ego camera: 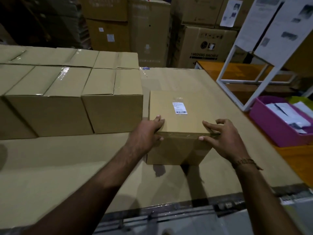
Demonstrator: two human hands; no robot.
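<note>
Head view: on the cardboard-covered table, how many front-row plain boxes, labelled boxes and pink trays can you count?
Plain brown cardboard boxes, front row: 3 (leftmost cut off)
Brown cardboard box with white label: 1
Pink plastic tray: 1
Total: 5

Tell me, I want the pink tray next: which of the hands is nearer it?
Right. The right hand grips the near right corner of the box, the pink tray just off to its right; the left hand grips the near left corner, farther away.

rear carton [192, 42], LG logo, "WASHING MACHINE"
</note>
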